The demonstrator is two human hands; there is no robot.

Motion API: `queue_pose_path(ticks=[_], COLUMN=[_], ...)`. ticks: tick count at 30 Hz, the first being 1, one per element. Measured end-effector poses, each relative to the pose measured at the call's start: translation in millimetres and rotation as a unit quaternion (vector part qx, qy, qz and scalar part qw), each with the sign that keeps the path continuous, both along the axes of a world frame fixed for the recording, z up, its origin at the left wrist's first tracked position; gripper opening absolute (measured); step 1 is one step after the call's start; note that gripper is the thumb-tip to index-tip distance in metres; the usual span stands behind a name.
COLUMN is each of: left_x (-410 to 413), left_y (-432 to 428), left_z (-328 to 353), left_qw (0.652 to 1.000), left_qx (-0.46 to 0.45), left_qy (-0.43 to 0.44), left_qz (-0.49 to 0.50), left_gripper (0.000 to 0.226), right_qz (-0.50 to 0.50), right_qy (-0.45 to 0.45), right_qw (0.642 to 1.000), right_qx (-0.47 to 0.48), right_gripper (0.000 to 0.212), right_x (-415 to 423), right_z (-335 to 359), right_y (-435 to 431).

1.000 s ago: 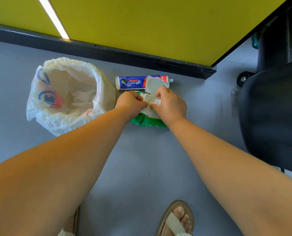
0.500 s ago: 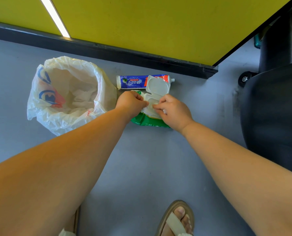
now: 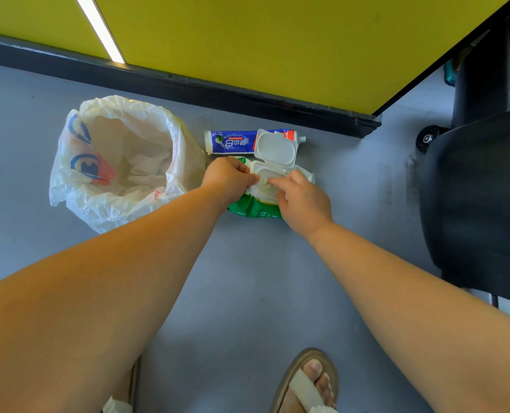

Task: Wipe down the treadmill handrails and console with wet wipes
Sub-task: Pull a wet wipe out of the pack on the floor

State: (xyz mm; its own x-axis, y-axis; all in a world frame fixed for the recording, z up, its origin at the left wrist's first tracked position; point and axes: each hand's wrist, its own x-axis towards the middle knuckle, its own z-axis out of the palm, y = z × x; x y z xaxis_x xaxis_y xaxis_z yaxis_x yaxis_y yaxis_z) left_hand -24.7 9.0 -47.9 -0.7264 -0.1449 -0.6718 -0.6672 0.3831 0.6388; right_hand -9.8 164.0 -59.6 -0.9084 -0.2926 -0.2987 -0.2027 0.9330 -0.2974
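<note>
fetching a wipe: left hand (image 3: 229, 180) clamps wipes pack (image 3: 255, 208) at 9 o'clock, lid (image 3: 276, 149) open; right hand (image 3: 304, 204) at the opening, pinch unclear. next: tug one sheet free.

The green-and-white pack of wet wipes (image 3: 255, 207) lies flat on the grey floor (image 3: 247, 278), its white flip lid (image 3: 276, 149) swung open toward the wall (image 3: 247, 40).

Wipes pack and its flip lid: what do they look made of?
The wipes pack looks like soft plastic film, slightly glossy, green and white; its surface creases and wrinkles. The flip lid looks like rigid moulded plastic, white and smooth; it stands open and keeps its shape.
</note>
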Motion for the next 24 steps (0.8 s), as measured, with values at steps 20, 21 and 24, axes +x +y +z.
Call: queue_pose_path(ticks=[20, 21, 24], left_x=[8, 10, 17], left_y=[-3, -4, -2], left_z=[-9, -9, -5], left_qw=[0.994, 0.994, 0.984], left_qx=[-0.1, -0.102, -0.134], left_qy=[-0.009, -0.002, 0.093], left_qz=[-0.029, -0.029, -0.072], left_gripper=[0.019, 0.018, 0.011], right_qz=[-0.431, -0.428, -0.378], right_qy=[-0.219, -0.224, -0.26], right_qw=[0.784, 0.785, 0.829], right_qx=[-0.389, -0.387, -0.319], right_gripper=[0.028, 0.024, 0.015], right_x=[-42, -40, -32], right_z=[28, 29, 29], right_y=[4, 5, 10])
